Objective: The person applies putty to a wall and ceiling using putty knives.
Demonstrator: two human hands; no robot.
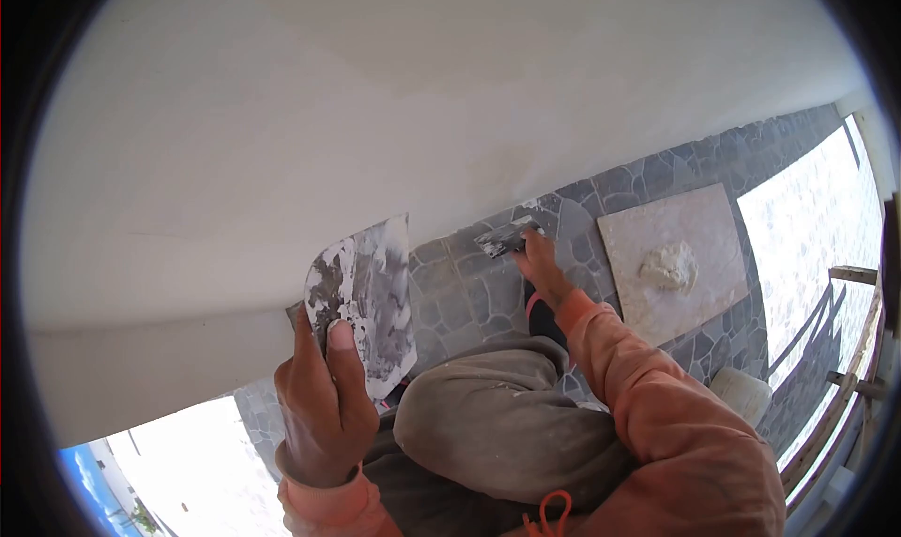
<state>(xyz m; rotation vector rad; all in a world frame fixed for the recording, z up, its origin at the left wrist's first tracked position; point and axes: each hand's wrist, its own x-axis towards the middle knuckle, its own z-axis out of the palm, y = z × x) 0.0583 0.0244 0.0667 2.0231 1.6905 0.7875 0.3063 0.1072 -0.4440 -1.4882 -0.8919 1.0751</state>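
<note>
My left hand (pixel 328 387) is closed round a wide plastering blade (pixel 375 302), its metal face smeared with white plaster. The thumb presses on the blade's near side, and the blade stands up in front of the wall. Farther right, my right hand (pixel 540 260) grips a smaller putty knife (pixel 507 237), also streaked with white. That knife is held low, above the stone floor and near the foot of the wall. Its handle is mostly hidden by my fingers. The pale wall (pixel 375 115) fills the upper part of the view, with slightly darker patches on it.
A square board (pixel 685 302) with a mound of white plaster (pixel 670 267) lies on the grey stone-patterned floor (pixel 460 293) at right. Behind my right arm is a pale bucket-like container (pixel 741 393). Wooden rails (pixel 835 415) run along the far right edge.
</note>
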